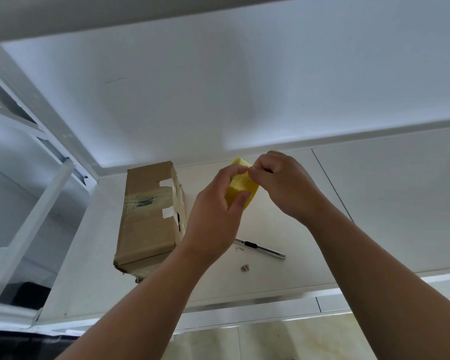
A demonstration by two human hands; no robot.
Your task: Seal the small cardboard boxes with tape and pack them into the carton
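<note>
The left hand point(216, 203) grips a yellow tape roll point(240, 188), fingers curled round its rim and thumb across its near face. The right hand point(283, 183) pinches at the roll's upper edge with thumb and forefinger drawn tight together, seemingly picking for the loose end. Both are held up above the white table point(374, 203). The cardboard box point(151, 214) lies on that table just left of the hands, closed, with a band of clear tape already across its middle; no larger carton shows apart from it. The risk here is the tape end: picked at a slant it could split into a thin sliver, or fold back and stick to itself or to a fingertip, which would cost a fresh start. A sharp tug could also twist the roll out of the left hand's hold. A knife point(260, 248) lies on the table under the left wrist with a small scrap point(244, 267) beside it, so a hand dropping carelessly could knock it. As for writing, the box carries torn white label patches and dark print under the clear tape, too blurred to read. The roll shows no brand.
</note>
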